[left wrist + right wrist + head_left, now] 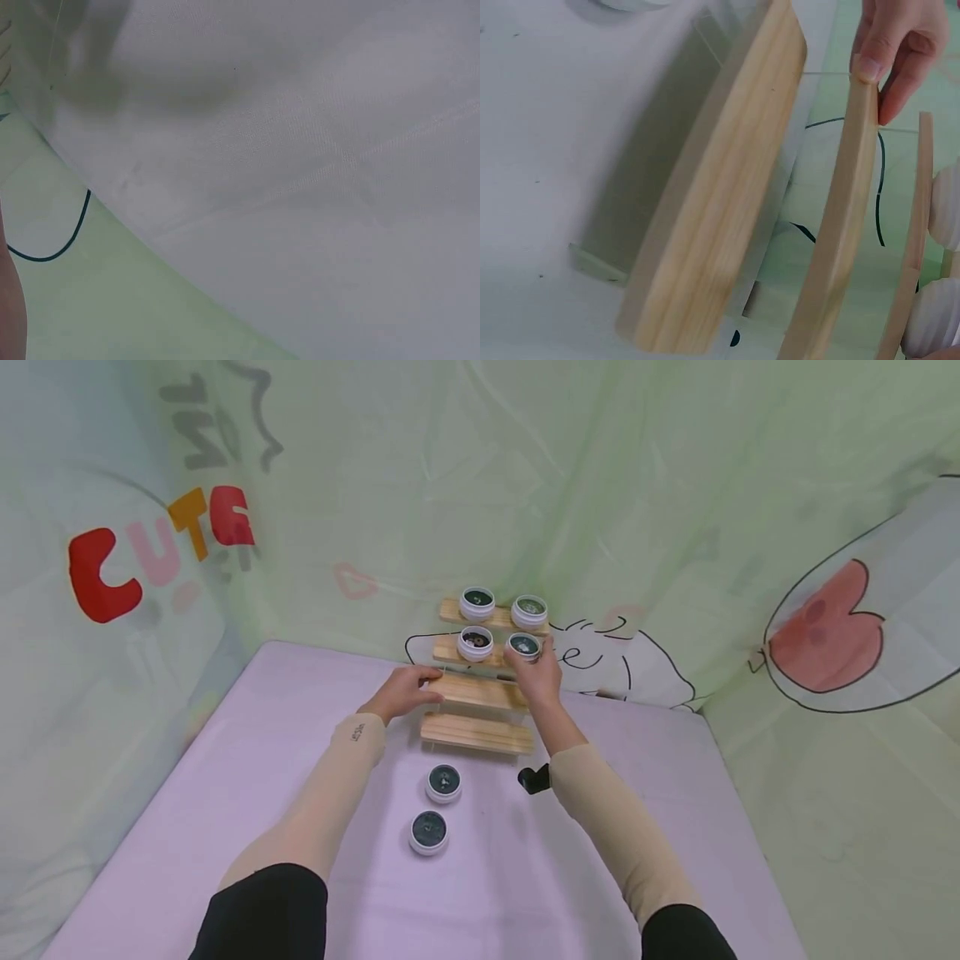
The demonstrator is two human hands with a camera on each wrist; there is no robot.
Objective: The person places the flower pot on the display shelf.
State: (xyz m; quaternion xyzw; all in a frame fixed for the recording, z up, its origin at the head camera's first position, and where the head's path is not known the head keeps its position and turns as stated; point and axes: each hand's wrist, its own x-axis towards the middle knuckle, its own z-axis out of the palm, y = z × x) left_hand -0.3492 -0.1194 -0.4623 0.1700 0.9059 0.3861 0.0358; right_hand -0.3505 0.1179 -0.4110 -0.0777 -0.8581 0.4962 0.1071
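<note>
A tiered stand of wooden steps (480,691) with clear supports stands at the back of the table. My left hand (405,692) pinches the left end of its second step from the front; in the right wrist view the thumb lies on top of that step (840,202), fingers beneath. My right hand (540,677) grips a round white jar (524,646) with a dark top at the right of the third step. Left of it sits another jar (476,644). Two more, a left jar (477,602) and a right jar (529,612), occupy the rear step.
Two similar jars, a farther one (444,782) and a nearer one (429,832), stand on the lilac tabletop (480,893) before the stand. A black heart shape (534,779) shows beside the right sleeve. Pale green printed sheeting (420,493) hangs around the table.
</note>
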